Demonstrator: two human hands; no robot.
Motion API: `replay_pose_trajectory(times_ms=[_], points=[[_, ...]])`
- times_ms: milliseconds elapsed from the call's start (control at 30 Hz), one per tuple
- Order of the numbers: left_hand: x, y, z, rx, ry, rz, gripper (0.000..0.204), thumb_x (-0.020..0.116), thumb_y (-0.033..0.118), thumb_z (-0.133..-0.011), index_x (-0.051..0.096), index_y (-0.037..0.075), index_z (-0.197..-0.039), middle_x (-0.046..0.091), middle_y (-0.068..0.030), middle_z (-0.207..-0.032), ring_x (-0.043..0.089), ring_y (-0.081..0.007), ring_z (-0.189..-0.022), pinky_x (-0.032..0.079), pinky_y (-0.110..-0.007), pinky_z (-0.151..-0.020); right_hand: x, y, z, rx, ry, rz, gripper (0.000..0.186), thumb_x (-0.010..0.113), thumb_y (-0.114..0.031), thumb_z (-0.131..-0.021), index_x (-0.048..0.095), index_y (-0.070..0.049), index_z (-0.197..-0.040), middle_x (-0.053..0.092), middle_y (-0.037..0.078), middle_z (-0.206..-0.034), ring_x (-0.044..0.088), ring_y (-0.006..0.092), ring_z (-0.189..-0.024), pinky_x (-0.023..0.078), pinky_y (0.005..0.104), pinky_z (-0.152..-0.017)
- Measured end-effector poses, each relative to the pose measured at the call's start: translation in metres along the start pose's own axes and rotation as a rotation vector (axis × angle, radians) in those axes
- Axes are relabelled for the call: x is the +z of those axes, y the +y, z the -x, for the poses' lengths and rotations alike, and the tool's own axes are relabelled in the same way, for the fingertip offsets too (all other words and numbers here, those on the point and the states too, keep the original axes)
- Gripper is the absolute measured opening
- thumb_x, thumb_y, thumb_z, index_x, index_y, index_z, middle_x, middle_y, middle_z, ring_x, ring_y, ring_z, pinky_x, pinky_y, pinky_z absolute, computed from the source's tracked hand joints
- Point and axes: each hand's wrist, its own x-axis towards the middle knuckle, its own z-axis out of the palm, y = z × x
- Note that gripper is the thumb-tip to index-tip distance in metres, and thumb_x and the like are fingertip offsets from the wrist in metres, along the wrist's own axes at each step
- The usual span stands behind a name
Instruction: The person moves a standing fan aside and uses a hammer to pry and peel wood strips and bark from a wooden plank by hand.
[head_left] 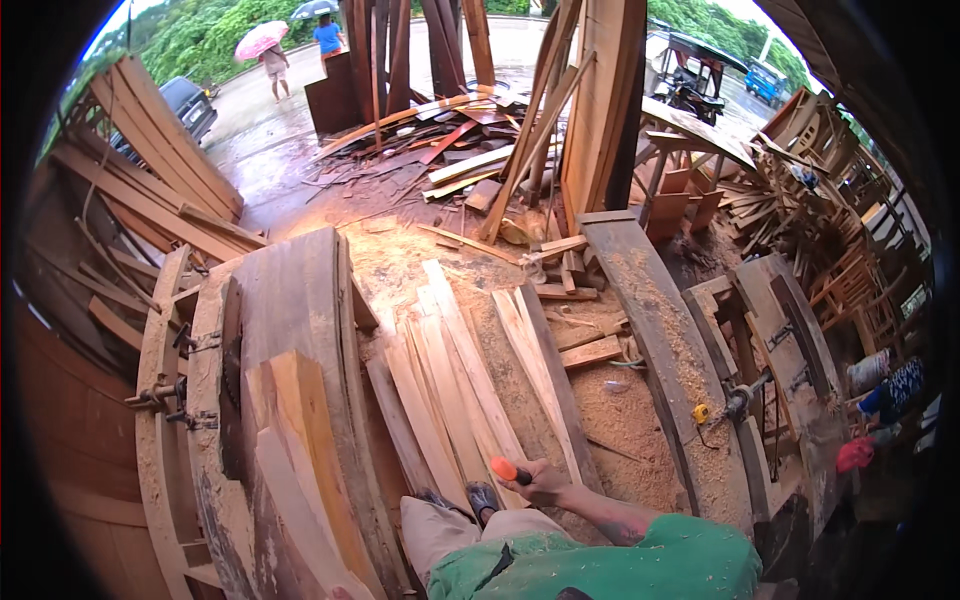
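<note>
Pale strips (440,400) flank left worktop (290,300) along right edge; right hand (545,484) grips orange-ended tool (507,470); left hand (345,592) cut off, grip indeterminable.

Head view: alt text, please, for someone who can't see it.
The person's right hand grips an orange-ended object near pale wooden strips lying amid sawdust. Long wooden benches stand left and right; beyond are a scrap-wood pile and two people with umbrellas outdoors.
</note>
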Motion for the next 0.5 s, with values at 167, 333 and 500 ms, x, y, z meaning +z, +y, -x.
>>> replay_pose_trajectory(times_ms=[167, 333, 500], points=[[-0.056, 0.046, 0.021, 0.048, -0.193, 0.238, 0.032, 0.068, 0.016, -0.086, 0.062, -0.005, -0.109, 0.067, -0.0071, -0.094, 0.062, -0.0169, -0.083, 0.050, -0.031, -0.076, -0.009, 0.013, -0.017, -0.047, -0.127, -0.035, 0.019, 0.072, -0.021, -0.090, 0.067, -0.004, -0.099, 0.057, 0.006, -0.068, 0.050, 0.0104, -0.064, 0.045, 0.0294, -0.060], [-0.078, 0.130, -0.027, 0.011, -0.762, 0.775, 0.047, 0.073, 0.019, -0.084, 0.054, -0.004, -0.119, 0.066, -0.0095, -0.102, 0.064, -0.0162, -0.093, 0.052, -0.030, -0.081, -0.027, 0.046, 0.007, 0.014, 0.072, 0.080, 0.017, 0.073, -0.019, -0.088, 0.066, -0.004, -0.090, 0.057, 0.008, -0.066, 0.049, 0.0100, -0.061, 0.044, 0.0308, -0.056], [-0.043, 0.275, -0.125, 0.212, -0.743, 0.816, 0.030, 0.071, 0.019, -0.084, 0.057, 0.000, -0.103, 0.064, -0.0053, -0.079, 0.060, -0.0128, -0.060, 0.047, -0.026, -0.049, -0.040, 0.047, 0.050, 0.231, 0.241, 0.134, 0.020, 0.075, -0.020, -0.088, 0.065, -0.003, -0.086, 0.056, 0.008, -0.063, 0.051, 0.0107, -0.059, 0.044, 0.0318, -0.056]])
